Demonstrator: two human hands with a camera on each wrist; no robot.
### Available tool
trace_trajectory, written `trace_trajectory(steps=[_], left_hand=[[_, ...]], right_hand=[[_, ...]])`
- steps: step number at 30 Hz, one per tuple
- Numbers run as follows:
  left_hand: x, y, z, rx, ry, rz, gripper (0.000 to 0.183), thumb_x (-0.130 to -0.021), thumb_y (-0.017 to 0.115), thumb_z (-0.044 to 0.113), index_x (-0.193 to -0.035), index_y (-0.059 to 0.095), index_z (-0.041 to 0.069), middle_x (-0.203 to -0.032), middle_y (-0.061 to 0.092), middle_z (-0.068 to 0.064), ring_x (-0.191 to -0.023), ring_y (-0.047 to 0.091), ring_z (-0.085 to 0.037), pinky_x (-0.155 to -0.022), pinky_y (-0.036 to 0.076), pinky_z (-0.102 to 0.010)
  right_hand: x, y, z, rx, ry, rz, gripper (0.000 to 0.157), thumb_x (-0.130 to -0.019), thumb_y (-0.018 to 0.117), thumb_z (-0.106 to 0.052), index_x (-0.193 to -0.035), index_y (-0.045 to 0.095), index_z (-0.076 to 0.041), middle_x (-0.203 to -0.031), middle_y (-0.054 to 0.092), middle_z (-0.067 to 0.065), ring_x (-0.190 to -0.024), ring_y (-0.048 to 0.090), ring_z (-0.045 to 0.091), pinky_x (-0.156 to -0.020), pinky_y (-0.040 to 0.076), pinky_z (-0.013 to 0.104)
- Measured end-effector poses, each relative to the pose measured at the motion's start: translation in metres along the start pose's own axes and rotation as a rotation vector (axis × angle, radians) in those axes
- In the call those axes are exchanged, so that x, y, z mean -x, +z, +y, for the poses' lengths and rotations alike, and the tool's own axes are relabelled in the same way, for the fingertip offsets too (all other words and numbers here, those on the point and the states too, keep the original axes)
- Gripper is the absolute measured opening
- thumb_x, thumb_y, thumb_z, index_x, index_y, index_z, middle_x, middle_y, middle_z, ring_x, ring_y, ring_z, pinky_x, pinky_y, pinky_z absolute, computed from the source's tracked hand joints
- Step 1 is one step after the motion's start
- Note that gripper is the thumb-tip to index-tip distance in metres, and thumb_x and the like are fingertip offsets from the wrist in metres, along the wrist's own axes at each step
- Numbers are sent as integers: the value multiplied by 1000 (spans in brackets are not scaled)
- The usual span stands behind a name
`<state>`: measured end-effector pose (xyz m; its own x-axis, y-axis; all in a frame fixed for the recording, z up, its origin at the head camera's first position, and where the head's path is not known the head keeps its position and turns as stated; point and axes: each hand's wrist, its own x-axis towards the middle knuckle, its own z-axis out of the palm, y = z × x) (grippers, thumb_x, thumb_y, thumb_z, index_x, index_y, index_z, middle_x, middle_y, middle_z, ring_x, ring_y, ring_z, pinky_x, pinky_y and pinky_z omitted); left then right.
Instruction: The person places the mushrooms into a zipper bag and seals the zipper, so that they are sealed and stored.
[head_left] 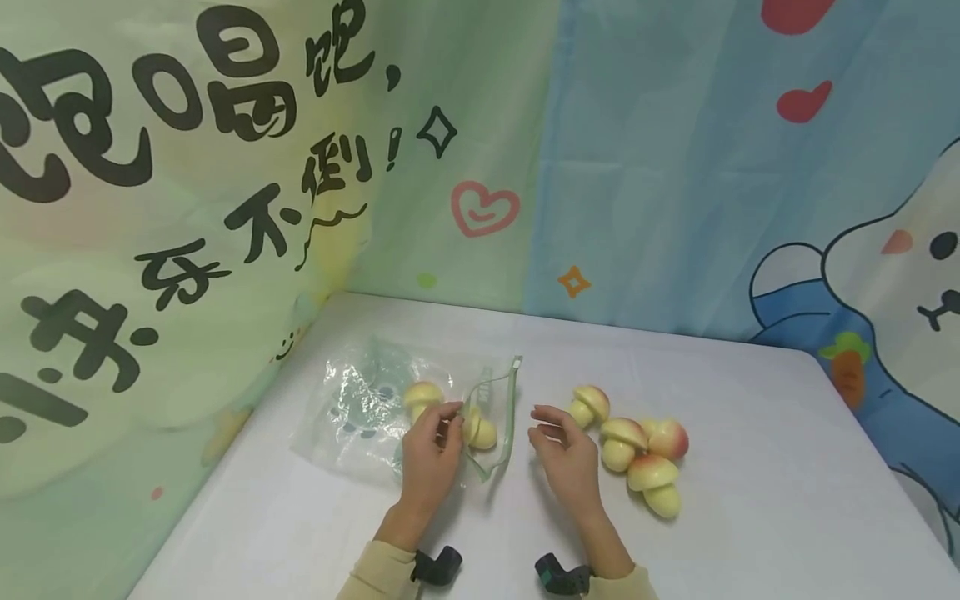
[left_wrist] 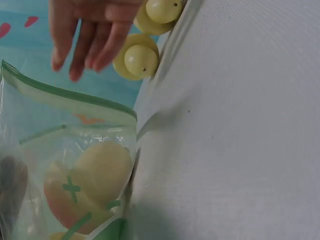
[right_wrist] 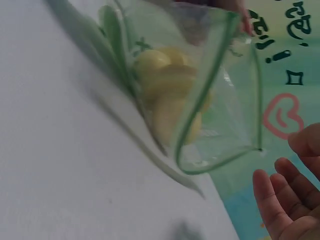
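A clear zip bag [head_left: 360,408] with green edging lies on the table, its mouth held open toward the right. Two toy mushrooms with yellow stems and pinkish caps are inside, one mushroom [head_left: 482,431] close to the mouth and another mushroom [head_left: 422,395] deeper in. My left hand [head_left: 431,458] pinches the bag's upper layer near the opening. Just right of the mouth, my right hand [head_left: 567,458] hovers with relaxed fingers and nothing in them. In the right wrist view, the zip edge [right_wrist: 200,100] gapes before the right fingers [right_wrist: 285,200].
Several more toy mushrooms [head_left: 652,475] lie clustered on the white table [head_left: 750,500] to the right of my right hand, the nearest mushroom [head_left: 588,404] just beyond its fingers. A printed cloth backdrop [head_left: 645,167] stands behind and left of the table.
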<state>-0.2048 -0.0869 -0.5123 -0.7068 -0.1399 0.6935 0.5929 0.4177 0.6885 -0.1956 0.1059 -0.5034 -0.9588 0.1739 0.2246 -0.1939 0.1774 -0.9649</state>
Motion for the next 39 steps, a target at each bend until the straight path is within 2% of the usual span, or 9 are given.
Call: trace_trajectory(steps=[5, 9, 12, 18, 22, 26, 32, 36, 39], left_hand=[[-1, 1, 1, 11, -12, -13, 23, -85, 63, -8, -105, 67, 2, -86, 67, -7, -67, 61, -13, -53, 50, -15], [0, 0, 1, 14, -20, -24, 22, -86, 63, -7, -105, 67, 2, -87, 67, -8, -67, 61, -13, -53, 50, -16], [1, -2, 1, 21, -19, -14, 21, -87, 62, -7, -105, 67, 2, -87, 67, -8, -66, 61, -14, -53, 50, -16], [-2, -3, 3, 16, 2, 9, 22, -84, 62, -12, -103, 67, -1, -86, 67, -10, -64, 62, -17, -51, 49, -15], [-2, -1, 5, 13, -6, 26, 22, -81, 62, -17, -101, 66, -6, -83, 67, -16, -62, 62, -23, -50, 48, -14], [-2, 0, 8, 11, -26, 39, 22, -81, 62, -17, -100, 66, -7, -83, 67, -17, -62, 62, -23, -50, 48, -15], [-3, -3, 7, -1, -39, 41, 21, -86, 62, -10, -103, 68, 1, -87, 69, -9, -66, 64, -18, -53, 51, -17], [-2, -4, 5, -5, -52, 37, 19, -88, 62, -6, -104, 68, 2, -87, 68, -8, -67, 64, -17, -54, 51, -17], [-1, -4, 5, -15, -55, 27, 19, -88, 62, -5, -104, 67, 2, -87, 68, -9, -67, 63, -16, -54, 51, -16]], right_hand=[[10, -29, -3, 10, -150, 140, 29, -83, 67, 12, -110, 68, 1, -108, 68, 18, -91, 64, 16, -72, 52, 14], [18, -56, 4, 205, -433, 303, 33, -72, 70, 20, -103, 68, 7, -96, 69, 20, -72, 57, 9, -62, 47, 11], [23, -77, 9, 313, -530, 448, 34, -68, 71, 21, -99, 68, 7, -91, 69, 18, -68, 51, 9, -62, 42, 12], [28, -111, 17, 304, -297, 621, 28, -77, 69, 11, -104, 68, 5, -100, 68, 14, -83, 52, 9, -70, 43, 16], [27, -122, 19, 315, -116, 655, 28, -82, 71, 0, -110, 67, 2, -107, 64, 6, -91, 49, 7, -74, 43, 16], [28, -128, 15, 363, 22, 566, 36, -87, 70, -12, -119, 62, 3, -116, 62, 12, -97, 49, 16, -77, 41, 19], [29, -131, 9, 433, 247, 304, 59, -89, 69, -28, -136, 48, 2, -134, 49, 22, -116, 43, 37, -93, 40, 45], [33, -130, 11, 481, 330, 195, 73, -84, 74, -30, -142, 41, 1, -139, 39, 26, -122, 39, 42, -94, 37, 54], [35, -129, 13, 497, 345, 156, 77, -82, 76, -29, -143, 39, -1, -139, 37, 26, -119, 41, 40, -90, 38, 52]])
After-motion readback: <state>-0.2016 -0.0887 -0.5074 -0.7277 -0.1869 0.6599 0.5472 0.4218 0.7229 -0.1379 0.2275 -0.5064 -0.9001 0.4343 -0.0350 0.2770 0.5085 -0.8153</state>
